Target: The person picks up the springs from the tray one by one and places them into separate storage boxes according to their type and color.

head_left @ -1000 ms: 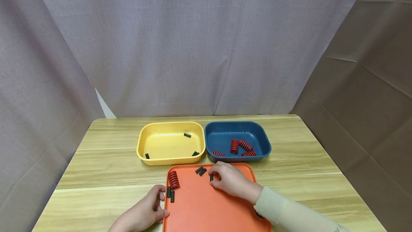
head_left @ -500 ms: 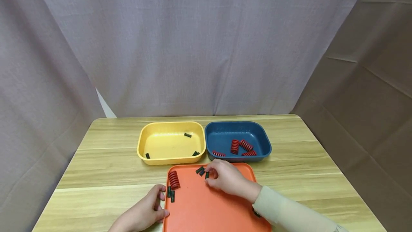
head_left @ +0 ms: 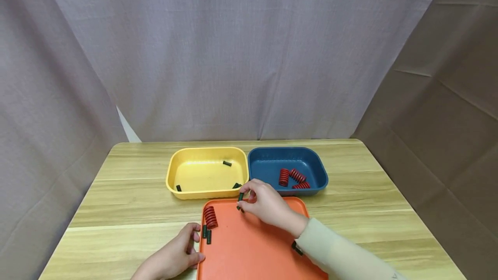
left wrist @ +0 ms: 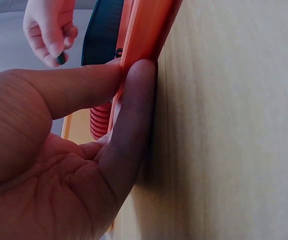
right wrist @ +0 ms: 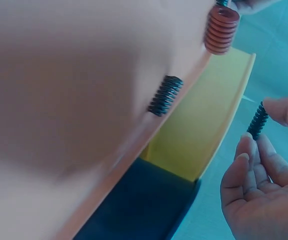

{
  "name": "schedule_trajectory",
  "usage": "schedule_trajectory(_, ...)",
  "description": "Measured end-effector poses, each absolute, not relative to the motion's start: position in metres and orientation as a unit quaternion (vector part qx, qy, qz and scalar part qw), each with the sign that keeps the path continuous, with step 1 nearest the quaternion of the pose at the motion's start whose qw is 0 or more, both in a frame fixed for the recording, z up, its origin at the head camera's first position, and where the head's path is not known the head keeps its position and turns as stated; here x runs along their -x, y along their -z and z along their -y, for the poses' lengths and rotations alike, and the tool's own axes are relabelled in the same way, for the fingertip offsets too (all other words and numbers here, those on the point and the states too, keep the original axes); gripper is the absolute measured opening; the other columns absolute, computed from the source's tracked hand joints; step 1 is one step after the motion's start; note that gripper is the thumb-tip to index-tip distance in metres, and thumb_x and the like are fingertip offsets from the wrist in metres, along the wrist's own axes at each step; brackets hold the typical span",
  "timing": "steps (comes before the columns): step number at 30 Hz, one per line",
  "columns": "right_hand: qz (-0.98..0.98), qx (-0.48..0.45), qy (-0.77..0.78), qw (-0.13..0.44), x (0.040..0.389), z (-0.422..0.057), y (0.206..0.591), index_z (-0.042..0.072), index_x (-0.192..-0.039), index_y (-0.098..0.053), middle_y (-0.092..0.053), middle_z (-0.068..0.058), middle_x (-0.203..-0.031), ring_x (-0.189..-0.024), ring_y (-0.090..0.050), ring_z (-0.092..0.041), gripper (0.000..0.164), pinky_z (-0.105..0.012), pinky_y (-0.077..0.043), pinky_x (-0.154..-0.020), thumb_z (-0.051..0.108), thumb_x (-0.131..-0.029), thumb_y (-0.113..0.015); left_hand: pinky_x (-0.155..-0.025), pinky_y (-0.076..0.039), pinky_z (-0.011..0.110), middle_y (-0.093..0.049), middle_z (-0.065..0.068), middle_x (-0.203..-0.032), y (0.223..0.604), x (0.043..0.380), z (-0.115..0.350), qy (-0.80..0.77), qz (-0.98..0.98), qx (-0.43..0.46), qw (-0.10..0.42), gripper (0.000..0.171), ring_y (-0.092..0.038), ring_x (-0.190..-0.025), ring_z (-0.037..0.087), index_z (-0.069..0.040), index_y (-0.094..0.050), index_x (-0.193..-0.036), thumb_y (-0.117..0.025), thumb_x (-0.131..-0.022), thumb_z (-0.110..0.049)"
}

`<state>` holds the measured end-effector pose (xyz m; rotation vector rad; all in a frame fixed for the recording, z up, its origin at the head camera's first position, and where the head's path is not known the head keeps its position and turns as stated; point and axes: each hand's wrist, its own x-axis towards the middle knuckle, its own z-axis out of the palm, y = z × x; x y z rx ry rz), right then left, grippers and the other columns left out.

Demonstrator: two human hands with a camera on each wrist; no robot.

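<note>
My right hand (head_left: 268, 204) pinches a small dark green coil spring (right wrist: 258, 120) between thumb and fingertips, above the far edge of the orange tray (head_left: 253, 249). One more dark green spring (right wrist: 165, 96) lies on the tray near that edge, mostly hidden by the hand in the head view. My left hand (head_left: 175, 252) grips the tray's left rim, thumb on one side and a finger on the other. Close to its fingertips, a large red spring (head_left: 210, 217) and two dark green springs (head_left: 209, 237) lie along the rim inside the tray.
Behind the tray stand a yellow bin (head_left: 206, 194) with several dark green springs and a blue bin (head_left: 321, 180) with red springs, side by side. A dark object (head_left: 297, 248) shows at the right sleeve's edge. Grey curtain (head_left: 233, 55) hangs behind the table.
My right hand has moved left and away from the body with the pinched spring, from over the tray to its far edge near the bins. My left hand stays put.
</note>
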<state>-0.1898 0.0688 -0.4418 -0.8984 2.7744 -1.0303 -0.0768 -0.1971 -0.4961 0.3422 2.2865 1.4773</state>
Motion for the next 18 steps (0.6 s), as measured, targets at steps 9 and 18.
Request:
schedule_trajectory(9, -0.893, 0.274, 0.357, -0.010, 0.200, -0.047, 0.433, 0.014, -0.107, -0.066, -0.060, 0.002, -0.099, -0.082, -0.057, -0.013, 0.027, -0.026, -0.047, -0.067, 0.027, -0.085, -0.075, -0.063, -0.043, 0.024, -0.040, 0.010, -0.105, 0.498, 0.077, 0.198, -0.532, -0.814, -0.127, 0.197, 0.056, -0.054, -0.074, 0.013, 0.001, -0.034, -0.130, -0.071, -0.089, -0.012)
schedule_trajectory(18, -0.906, 0.252, 0.338, -0.044, 0.221, -0.029, 0.432, 0.012, -0.117, -0.066, -0.061, 0.001, -0.110, -0.098, -0.055, -0.017, 0.032, -0.035, -0.047, -0.082, 0.029, -0.090, -0.071, -0.063, -0.044, 0.024, -0.038, 0.011, -0.104, 0.499, 0.076, 0.197, -0.554, -0.798, -0.120, 0.205, 0.056, -0.055, -0.072, 0.015, 0.001, -0.033, -0.129, -0.070, -0.089, -0.009)
